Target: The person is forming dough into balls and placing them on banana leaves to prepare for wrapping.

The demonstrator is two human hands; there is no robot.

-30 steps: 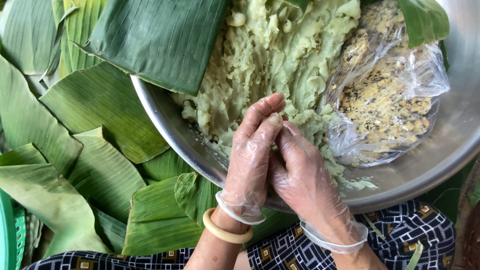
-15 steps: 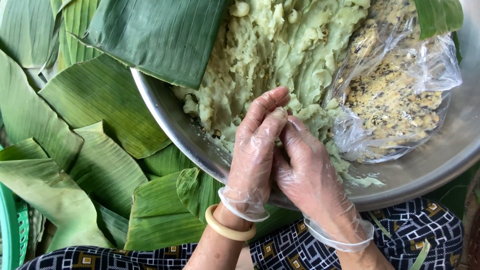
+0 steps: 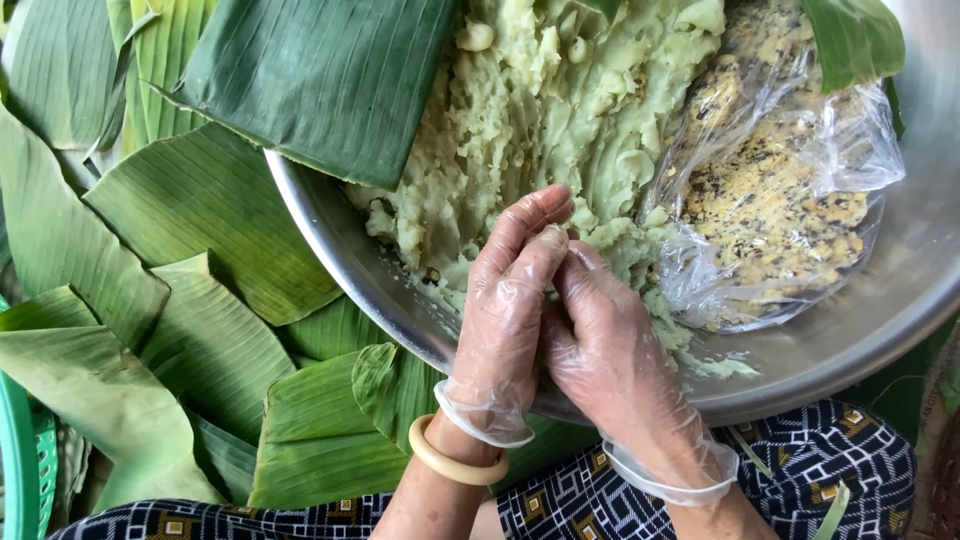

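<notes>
1. A big metal bowl (image 3: pixel 860 330) is sitting at the top right, and its far side is running off the picture.
2. Wide green banana leaves (image 3: pixel 180 260) are lying all over the left side, and one leaf (image 3: pixel 320 80) is hanging over the bowl's rim.
3. A large heap of pale green dough (image 3: pixel 560 110) is filling the middle of the bowl; its top is cut off.
4. A clear plastic bag (image 3: pixel 780 200) of yellow crumbly filling is lying in the bowl, just right of the dough.
5. The left hand (image 3: pixel 505 320) and the right hand (image 3: pixel 610 360) are both wearing thin clear gloves and are pressing together over the bowl's near rim. Their fingers are pointing up and away, toward the dough.
6. The two grips are closing against each other, fingertips touching. Something small may be sitting between them, but it is hidden, so I cannot tell.
7. A cream bangle (image 3: pixel 455 462) is sitting on the left wrist.
8. Compared with a moment ago, the hands are staying in the same spot, and the fingertips are a little more closed.
</notes>
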